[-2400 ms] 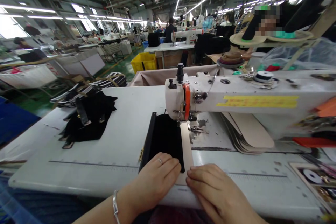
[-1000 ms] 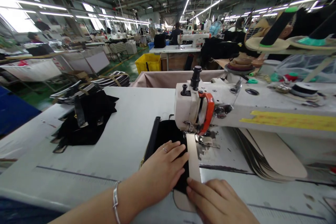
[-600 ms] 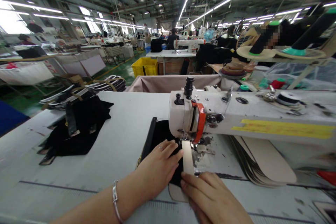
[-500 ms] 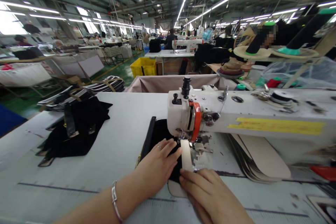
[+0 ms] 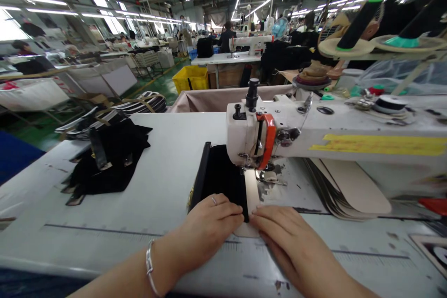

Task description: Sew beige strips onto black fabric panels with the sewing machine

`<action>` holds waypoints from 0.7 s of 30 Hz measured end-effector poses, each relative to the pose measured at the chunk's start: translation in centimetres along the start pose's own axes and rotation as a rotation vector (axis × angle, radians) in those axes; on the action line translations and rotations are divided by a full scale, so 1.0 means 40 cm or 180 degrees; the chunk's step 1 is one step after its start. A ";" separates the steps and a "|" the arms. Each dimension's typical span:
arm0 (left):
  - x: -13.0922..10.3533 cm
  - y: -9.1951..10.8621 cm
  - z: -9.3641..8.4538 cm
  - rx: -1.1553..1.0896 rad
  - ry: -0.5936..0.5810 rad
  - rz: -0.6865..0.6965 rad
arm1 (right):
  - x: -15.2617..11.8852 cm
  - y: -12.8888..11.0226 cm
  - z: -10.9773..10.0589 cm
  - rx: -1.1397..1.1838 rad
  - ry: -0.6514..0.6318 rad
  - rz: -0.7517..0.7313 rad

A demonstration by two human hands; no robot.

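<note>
A black fabric piece [image 5: 223,172] lies on top of a beige panel [image 5: 252,191], whose light strip shows along the right side and near end. Both run under the sewing machine head [image 5: 246,139]. My left hand [image 5: 213,223], with a ring and a bracelet, bends its closed fingers over the near end of the black fabric; its thumb is hidden. On the right, my right hand [image 5: 291,237] has its fingers together, pinching the near right edge of the beige panel. A dark trim with a gold-coloured part runs along the fabric's left side.
Black fabric pieces [image 5: 108,163] are heaped on the left of the table. Stacked beige panels [image 5: 359,191] lie under the machine arm at right. A pink-lined bin [image 5: 209,100] stands behind the table, with thread cones [image 5: 359,23] above right. Other people are farther back.
The left hand has slid back toward the near end of the fabric, its fingers drawing together. More black fabric shows. The right hand still holds the panel edge; the whole view has shifted slightly.
</note>
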State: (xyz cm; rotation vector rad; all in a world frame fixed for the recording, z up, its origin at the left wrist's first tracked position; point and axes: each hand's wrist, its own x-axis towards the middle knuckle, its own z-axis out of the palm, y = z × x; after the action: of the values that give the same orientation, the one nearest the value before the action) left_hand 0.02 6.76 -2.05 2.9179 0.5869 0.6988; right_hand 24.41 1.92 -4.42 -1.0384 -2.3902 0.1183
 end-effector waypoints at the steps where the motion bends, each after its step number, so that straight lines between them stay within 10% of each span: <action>1: -0.002 0.001 -0.001 -0.0038 -0.0034 0.0004 | 0.001 0.001 0.000 -0.0029 -0.0050 -0.0020; 21: 0.042 -0.062 0.018 0.0215 -0.0500 -0.0122 | 0.072 0.045 -0.009 0.0029 -0.0113 0.0028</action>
State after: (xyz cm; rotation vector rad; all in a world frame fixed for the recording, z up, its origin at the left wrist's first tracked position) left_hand 0.88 9.71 -2.39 2.9783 0.6591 0.4487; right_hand 24.13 5.18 -3.36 -1.0509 -2.4149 0.1518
